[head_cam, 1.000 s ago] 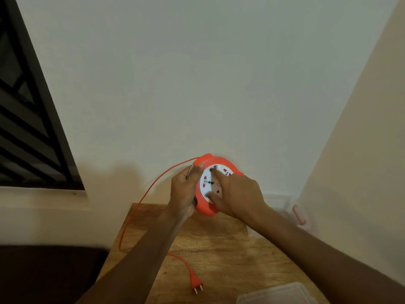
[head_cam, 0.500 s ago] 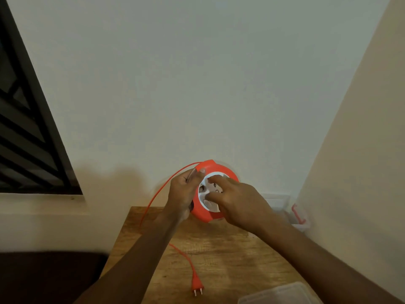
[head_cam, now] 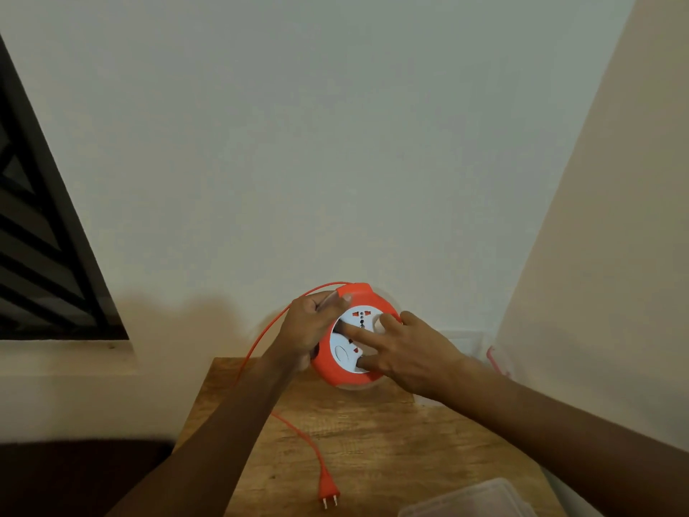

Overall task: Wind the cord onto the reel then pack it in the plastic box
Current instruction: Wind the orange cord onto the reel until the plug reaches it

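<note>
I hold an orange cord reel (head_cam: 330, 371) with a white socket face (head_cam: 356, 326) above the far end of the wooden table (head_cam: 391, 442). My left hand (head_cam: 307, 328) grips the reel's left rim. My right hand (head_cam: 414, 354) lies on the white face with its fingers spread across it. The orange cord (head_cam: 261, 337) leaves the top of the reel, loops left, passes behind my left forearm and runs along the table to its plug (head_cam: 328, 494) near the front edge. A clear plastic box (head_cam: 466, 339) stands at the back right against the wall, partly hidden by my right hand.
A clear plastic lid (head_cam: 469, 501) lies at the table's front right corner. White walls close in behind and to the right. A dark barred window (head_cam: 41, 263) is on the left. A dark surface (head_cam: 74, 475) lies left of the table.
My right hand's fingers have shifted around the white face, which has turned. The loose cord on the table has grown shorter and the plug has slid slightly. The view has tilted a little.
</note>
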Demonstrator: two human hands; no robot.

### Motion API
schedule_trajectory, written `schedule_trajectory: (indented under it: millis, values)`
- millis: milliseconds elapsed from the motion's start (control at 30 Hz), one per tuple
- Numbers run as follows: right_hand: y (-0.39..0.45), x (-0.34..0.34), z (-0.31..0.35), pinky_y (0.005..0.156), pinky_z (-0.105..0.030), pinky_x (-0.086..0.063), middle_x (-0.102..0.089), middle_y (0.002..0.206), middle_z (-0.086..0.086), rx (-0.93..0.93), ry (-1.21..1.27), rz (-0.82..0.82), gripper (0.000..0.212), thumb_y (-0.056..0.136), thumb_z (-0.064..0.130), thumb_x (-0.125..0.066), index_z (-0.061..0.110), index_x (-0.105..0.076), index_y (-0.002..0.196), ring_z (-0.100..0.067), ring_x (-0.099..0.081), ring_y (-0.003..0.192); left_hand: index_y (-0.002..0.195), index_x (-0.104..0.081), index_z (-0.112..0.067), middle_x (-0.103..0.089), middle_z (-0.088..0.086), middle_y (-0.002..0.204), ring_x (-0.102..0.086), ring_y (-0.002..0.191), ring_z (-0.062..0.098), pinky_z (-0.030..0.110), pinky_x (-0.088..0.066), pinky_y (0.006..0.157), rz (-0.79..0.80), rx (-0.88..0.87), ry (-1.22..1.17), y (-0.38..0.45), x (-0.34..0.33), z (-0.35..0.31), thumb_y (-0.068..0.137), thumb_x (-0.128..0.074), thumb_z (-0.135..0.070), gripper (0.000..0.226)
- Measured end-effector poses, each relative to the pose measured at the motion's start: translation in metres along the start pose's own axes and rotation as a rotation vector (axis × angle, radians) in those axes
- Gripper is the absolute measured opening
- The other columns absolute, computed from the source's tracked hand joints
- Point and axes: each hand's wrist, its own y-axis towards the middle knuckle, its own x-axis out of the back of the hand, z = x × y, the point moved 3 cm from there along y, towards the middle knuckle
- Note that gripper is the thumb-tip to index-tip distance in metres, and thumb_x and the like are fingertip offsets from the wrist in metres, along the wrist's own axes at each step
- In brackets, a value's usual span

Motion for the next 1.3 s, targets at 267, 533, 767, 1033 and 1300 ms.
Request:
schedule_trajectory:
  millis: [267,533,767,1033,1300]
  values:
    - [0.014,-0.004,0.003,0.091,-0.051,-0.044,-0.011,0.160,-0.016,-0.056,-0.042,0.076,0.058,0.094,0.022,-0.059,0.035,-0.031,0.143,-0.047,-0.057,0.102,0.117,-0.073,-0.028,-0.082,-0.003,0.106,-0.080,0.091,0.025,0.041,-0.067,0.077,0.021,0.037,0.030,0.003,0.006,-0.006,0.074,-0.072,-0.063,0.055]
    - [0.028,-0.001,-0.004,0.090,-0.049,-0.047,-0.050,0.133,-0.024,-0.093,-0.078,0.074,0.077,0.090,0.034,-0.065,0.035,-0.015,0.149,-0.040,-0.061,0.104,0.093,-0.081,-0.041,-0.083,-0.004,0.098,-0.081,0.086,0.022,0.032,-0.064,0.064,0.004,0.054,-0.037,0.002,0.006,0.003,0.078,-0.075,-0.059,0.024]
    - [0.038,-0.011,-0.014,0.084,-0.042,-0.052,-0.064,0.126,-0.013,-0.368,0.166,-0.137,0.075,0.086,0.046,-0.064,0.030,-0.024,0.148,-0.034,-0.067,0.099,0.106,-0.077,-0.032,-0.082,-0.004,0.101,-0.080,0.089,0.023,0.036,-0.067,0.071,-0.179,-0.013,-0.116,0.008,0.002,0.000,0.088,-0.073,-0.050,0.026]
    - [0.038,-0.024,-0.016,0.093,-0.041,-0.051,-0.057,0.138,-0.004,-1.177,1.389,-0.453,0.058,0.090,0.058,-0.052,0.024,-0.052,0.137,-0.026,-0.058,0.118,0.120,-0.074,-0.021,-0.079,0.001,0.114,-0.077,0.101,0.023,0.046,-0.064,0.090,-0.342,-0.111,-0.143,0.007,-0.019,-0.007,0.090,-0.073,-0.047,0.040]
    - [0.020,-0.009,-0.002,0.087,-0.038,-0.054,-0.065,0.127,-0.002,-0.799,0.886,-0.389,0.060,0.084,0.035,-0.066,0.028,-0.044,0.140,-0.023,-0.065,0.106,0.113,-0.075,-0.022,-0.082,0.001,0.103,-0.079,0.094,0.025,0.041,-0.067,0.078,-0.272,-0.053,-0.194,0.003,-0.004,0.005,0.094,-0.069,-0.045,0.031]
